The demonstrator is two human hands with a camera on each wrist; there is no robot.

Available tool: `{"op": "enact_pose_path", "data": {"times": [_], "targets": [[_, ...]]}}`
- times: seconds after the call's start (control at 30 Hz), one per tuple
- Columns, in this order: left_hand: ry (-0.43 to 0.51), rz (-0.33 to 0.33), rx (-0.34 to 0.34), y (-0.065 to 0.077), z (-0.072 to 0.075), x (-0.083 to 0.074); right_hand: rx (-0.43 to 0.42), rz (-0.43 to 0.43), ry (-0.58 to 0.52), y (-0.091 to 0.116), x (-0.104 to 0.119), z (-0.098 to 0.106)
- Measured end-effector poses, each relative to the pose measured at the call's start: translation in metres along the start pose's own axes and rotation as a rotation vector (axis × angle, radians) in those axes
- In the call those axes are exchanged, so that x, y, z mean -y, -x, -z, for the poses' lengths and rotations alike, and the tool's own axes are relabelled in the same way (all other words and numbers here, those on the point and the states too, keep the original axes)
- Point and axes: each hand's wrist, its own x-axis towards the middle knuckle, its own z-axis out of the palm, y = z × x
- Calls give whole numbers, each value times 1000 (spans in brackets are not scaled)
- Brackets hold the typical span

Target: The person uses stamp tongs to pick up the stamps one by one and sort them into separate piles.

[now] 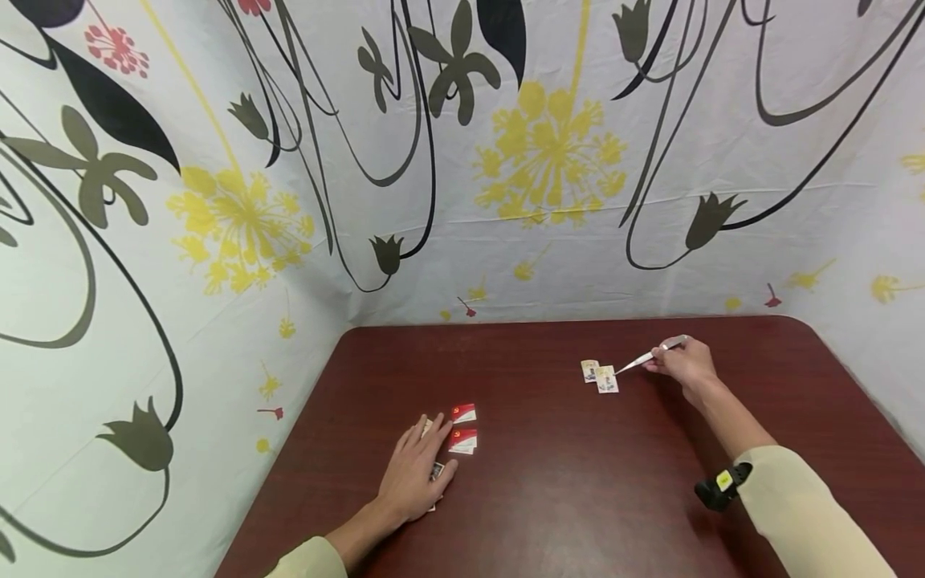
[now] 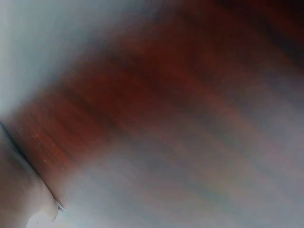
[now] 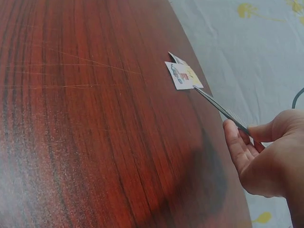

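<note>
Pinching tweezers between thumb and fingers of right hand; tips at right edge of printed card, overlapping second card on table, far side, right of centre. Cannot tell whether clamped by tips. Likely light, thin, easily creased: take by edge. Right forearm extended far; left hand palm-down, near left, beside red cards.

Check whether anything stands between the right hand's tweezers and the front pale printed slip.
Nothing visible does: the tweezers in the right hand reach the edge of the front slip. The rear slip, partly covered by it, lies on the side away from them.
</note>
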Motion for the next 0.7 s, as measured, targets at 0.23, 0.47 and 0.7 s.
{"op": "enact_pose_path", "data": {"times": [0.23,0.47,0.7], "targets": [[8,4,0,-1,2,-1,-18,2,14,2,1,0],[8,6,4,0,2,-2,-30,-11,21,1,0,-1],[-11,-11,-5,0,0,1,-62,-56,31,0,-4,2]]}}
